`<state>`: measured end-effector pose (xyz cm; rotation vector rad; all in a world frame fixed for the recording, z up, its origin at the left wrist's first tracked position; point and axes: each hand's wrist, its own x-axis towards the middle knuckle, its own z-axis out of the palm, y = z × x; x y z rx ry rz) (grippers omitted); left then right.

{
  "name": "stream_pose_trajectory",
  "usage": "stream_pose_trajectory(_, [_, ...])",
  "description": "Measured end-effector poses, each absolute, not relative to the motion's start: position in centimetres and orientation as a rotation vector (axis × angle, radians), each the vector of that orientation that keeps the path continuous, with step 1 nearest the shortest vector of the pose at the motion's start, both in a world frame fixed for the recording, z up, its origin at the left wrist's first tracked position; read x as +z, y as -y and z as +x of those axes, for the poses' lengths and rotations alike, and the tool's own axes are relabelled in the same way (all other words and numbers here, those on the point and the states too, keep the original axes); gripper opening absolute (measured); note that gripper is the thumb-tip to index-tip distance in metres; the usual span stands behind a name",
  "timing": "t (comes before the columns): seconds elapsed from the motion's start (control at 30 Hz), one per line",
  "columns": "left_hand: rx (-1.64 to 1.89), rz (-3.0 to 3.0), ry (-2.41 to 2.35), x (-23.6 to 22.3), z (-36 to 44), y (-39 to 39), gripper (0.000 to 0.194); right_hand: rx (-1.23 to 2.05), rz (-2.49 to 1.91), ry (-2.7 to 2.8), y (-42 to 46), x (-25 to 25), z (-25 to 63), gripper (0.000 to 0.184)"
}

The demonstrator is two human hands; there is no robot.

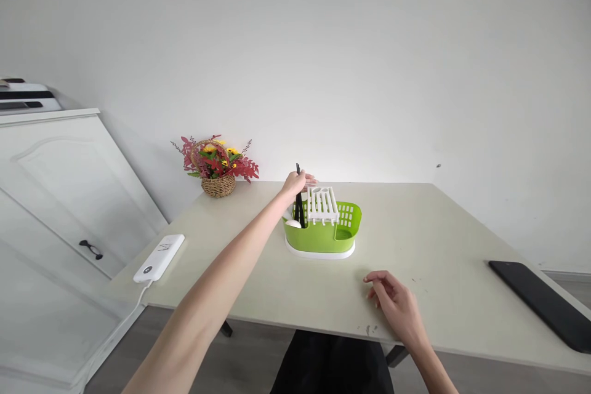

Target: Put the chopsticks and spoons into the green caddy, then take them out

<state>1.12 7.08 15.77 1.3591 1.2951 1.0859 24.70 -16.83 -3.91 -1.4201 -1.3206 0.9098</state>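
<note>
My left hand (295, 182) reaches to the back of the green basket (311, 238), pinching black chopsticks (300, 210) near their upper ends. Their lower ends stand inside the left section of the basket. Beside them a white spoon-like piece (293, 223) rests at the basket's front rim. A white slatted rack (323, 204) with small hooks sits across the basket's middle. Below the basket is an oval white tray (320, 255). Nearer to me, on the right, my right hand (394, 305) hovers or rests at the tabletop, fingers loosely bent and apart, holding nothing.
A wicker basket of artificial flowers (218, 184) stands at the table's back left. On the left edge lies a white power bank (159, 258) with a cable. A black phone-like slab (540, 301) lies at the right. A white cabinet (55, 197) adjoins the left side.
</note>
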Motion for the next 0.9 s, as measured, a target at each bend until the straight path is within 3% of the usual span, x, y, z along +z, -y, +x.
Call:
stream_pose_trajectory(0.5, [1.282, 1.081, -0.925, 21.2, -2.5, -7.7, 0.034, 0.875, -1.437, 1.312, 16.9, -3.7, 24.6, 0.036])
stream_pose_trajectory(0.9, [1.450, 0.819, -0.802, 27.3, -12.9, -6.4, 0.030, 0.895, -1.444, 1.327, 16.7, -4.0, 24.6, 0.037])
